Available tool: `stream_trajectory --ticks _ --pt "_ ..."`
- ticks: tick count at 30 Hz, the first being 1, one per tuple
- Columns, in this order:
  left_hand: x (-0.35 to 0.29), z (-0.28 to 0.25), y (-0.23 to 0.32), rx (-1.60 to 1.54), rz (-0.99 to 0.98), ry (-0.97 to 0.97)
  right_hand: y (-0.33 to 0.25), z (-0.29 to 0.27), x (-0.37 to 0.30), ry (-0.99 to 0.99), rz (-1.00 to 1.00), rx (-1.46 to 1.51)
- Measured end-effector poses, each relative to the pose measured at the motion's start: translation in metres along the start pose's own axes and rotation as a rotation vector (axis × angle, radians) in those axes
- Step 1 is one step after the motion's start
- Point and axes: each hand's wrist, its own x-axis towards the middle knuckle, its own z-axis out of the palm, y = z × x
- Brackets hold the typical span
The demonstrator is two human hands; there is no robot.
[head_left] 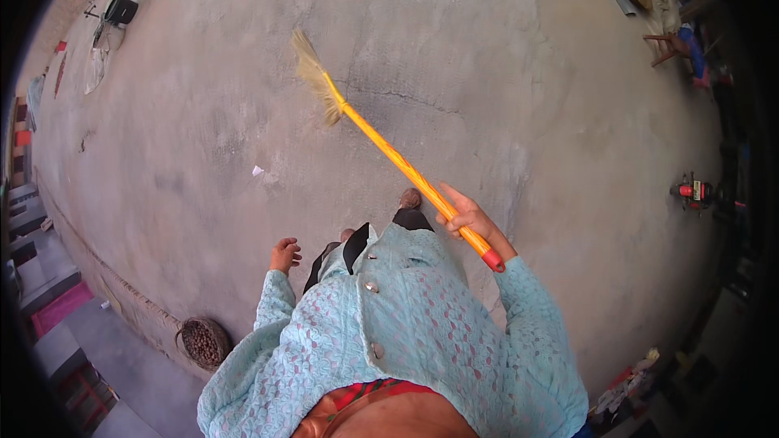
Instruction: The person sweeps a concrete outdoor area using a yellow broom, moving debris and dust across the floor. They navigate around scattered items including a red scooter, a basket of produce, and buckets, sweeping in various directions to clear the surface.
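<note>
A broom (389, 154) with a yellow-orange handle, a red end cap and pale straw bristles (312, 73) slants across the middle of the head view. My right hand (469, 217) grips its handle just above the cap, the forefinger stretched out along it. The bristles point away to the upper left, over the grey concrete floor; whether they touch it I cannot tell. At my left side hangs my left hand (285, 256), holding nothing, its fingers loosely bent and a little apart. A small white scrap (257, 170) lies on the floor ahead of that hand.
A basket (203, 342) full of small round brown things stands at the lower left, by a raised edge. At the upper left is a dark bucket-like container (121, 9). A wooden stool (667, 49) and a red motorbike (692, 192) stand to the right.
</note>
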Motion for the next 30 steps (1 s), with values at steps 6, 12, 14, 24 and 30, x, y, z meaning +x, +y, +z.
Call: stream_trajectory --ticks 6,12,14,24,30 --pt "0.001 0.008 0.021 0.048 -0.008 0.027 -0.026 -0.056 -0.039 0.390 -0.190 -0.308" --pt "-0.012 0.004 0.012 0.023 -0.095 0.092 -0.077 -0.122 -0.002 0.651 -0.212 -0.292" --pt "-0.012 0.000 0.001 0.013 -0.116 0.114 -0.089 -0.146 0.025 0.727 -0.216 -0.277" --pt "0.040 0.021 0.024 0.201 -0.215 0.026 -0.096 -0.068 0.196 0.301 0.047 -0.225" --pt "0.163 0.039 0.138 -0.216 -0.111 -0.019 -0.181 0.001 0.230 0.035 0.121 -0.011"
